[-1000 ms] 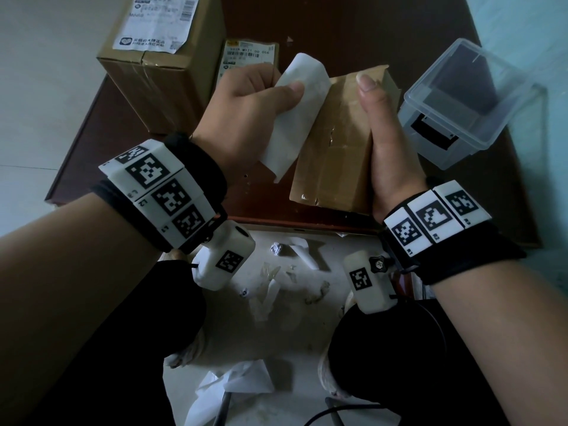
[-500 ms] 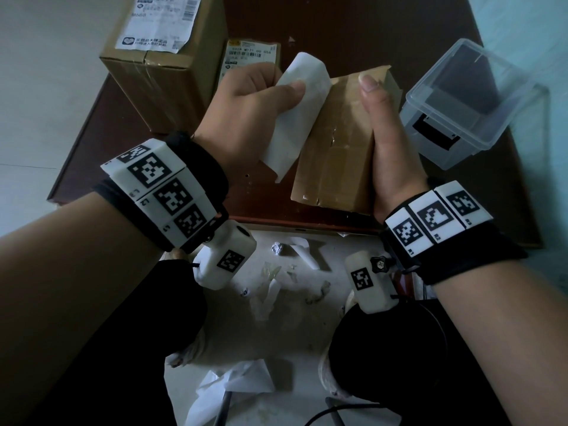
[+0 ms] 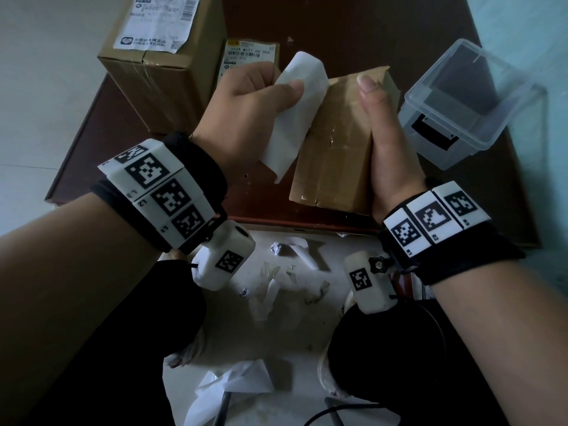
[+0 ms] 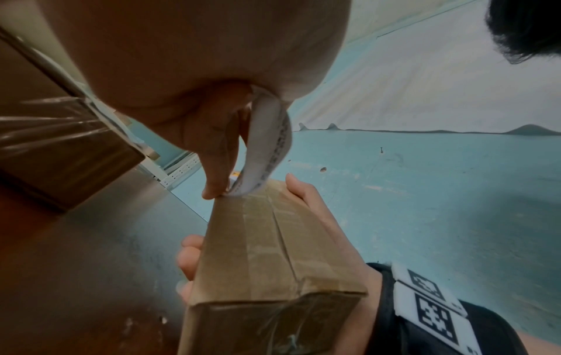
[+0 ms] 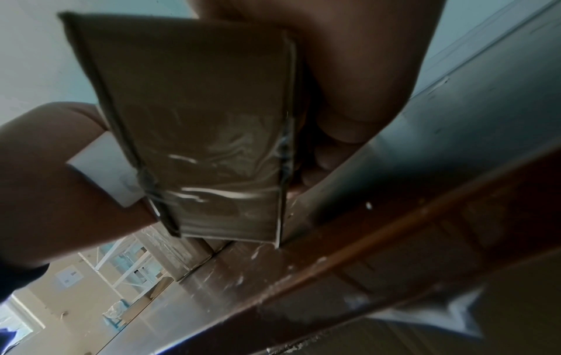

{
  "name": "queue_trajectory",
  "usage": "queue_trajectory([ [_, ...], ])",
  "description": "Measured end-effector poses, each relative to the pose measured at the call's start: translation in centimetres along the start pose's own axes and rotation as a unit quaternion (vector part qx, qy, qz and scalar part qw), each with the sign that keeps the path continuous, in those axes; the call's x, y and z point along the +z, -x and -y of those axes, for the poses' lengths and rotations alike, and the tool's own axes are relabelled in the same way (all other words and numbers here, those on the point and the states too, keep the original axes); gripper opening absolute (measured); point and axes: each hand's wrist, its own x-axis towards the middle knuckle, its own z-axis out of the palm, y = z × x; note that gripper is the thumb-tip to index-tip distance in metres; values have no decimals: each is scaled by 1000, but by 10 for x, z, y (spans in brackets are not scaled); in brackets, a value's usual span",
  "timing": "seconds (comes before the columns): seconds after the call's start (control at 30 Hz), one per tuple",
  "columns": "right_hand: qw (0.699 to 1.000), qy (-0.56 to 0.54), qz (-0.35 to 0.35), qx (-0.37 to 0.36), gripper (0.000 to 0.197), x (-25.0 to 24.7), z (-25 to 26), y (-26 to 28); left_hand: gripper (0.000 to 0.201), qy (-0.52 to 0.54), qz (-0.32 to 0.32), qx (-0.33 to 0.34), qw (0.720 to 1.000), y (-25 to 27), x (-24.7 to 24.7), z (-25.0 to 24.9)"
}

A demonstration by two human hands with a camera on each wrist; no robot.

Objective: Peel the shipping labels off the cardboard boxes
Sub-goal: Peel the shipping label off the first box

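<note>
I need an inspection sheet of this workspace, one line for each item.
Surface: dark brown table, scuffed.
Job's things: small box held up, white label mostly peeled; big box and flat parcel keep labels.
Clutter: clear plastic tub; paper scraps on floor.
Hands: left hand pinches label; right hand grips small box.
Cables: dark cable on floor.
Surroundings: pale floor, teal wall.
</note>
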Motion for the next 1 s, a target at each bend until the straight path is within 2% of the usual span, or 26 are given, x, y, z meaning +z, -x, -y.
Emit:
queue_trajectory([
  [0.1, 1000, 4, -3, 1, 89, -1, -1, -1, 29, 4, 0, 1, 1000, 0, 1, 0],
  [0.4, 1000, 13, -3, -2, 70, -2, 2, 2, 29, 8, -4, -6, 1000, 1, 2, -2],
  [0.57, 1000, 15, -9, 0, 71, -1, 3, 4, 22, 18, 0, -9, 1000, 1, 3, -4],
  [0.87, 1000, 10, -7, 0, 72, -1, 3, 5, 30, 11, -10, -3, 1000, 1, 3, -5],
  [1.0, 1000, 19, -10, -7, 72, -1, 3, 4, 25, 16, -10, -8, 1000, 2, 4, -5],
])
